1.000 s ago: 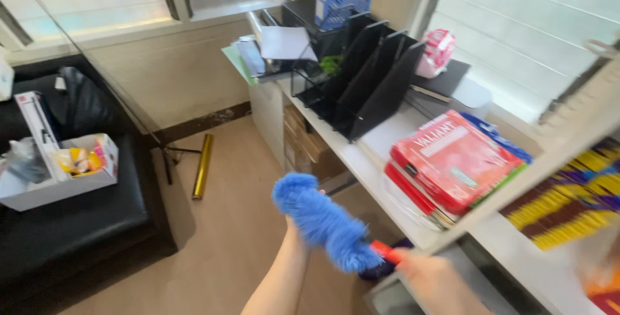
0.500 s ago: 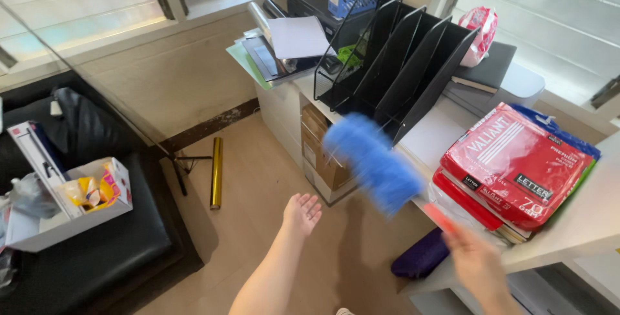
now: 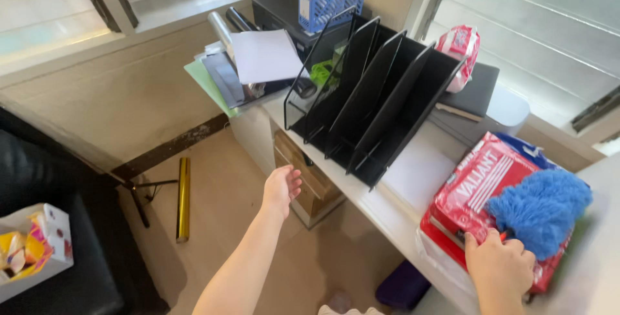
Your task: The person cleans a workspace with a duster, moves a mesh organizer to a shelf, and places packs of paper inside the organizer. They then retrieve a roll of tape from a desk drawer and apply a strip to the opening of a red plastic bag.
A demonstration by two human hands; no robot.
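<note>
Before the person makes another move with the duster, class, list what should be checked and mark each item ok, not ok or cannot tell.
1. Right hand has a grip on the duster handle: ok, fingers closed around it, though the handle is mostly hidden.
2. Blue duster head rests on the red paper pack: ok, it lies on top.
3. Left hand is free: ok, open and holding nothing, out in front of the desk.
4. Black file rack stands steady: ok, upright on the white desk.
5. Paper stack sits squarely: cannot tell, its near edge is hidden by the hand.
</note>
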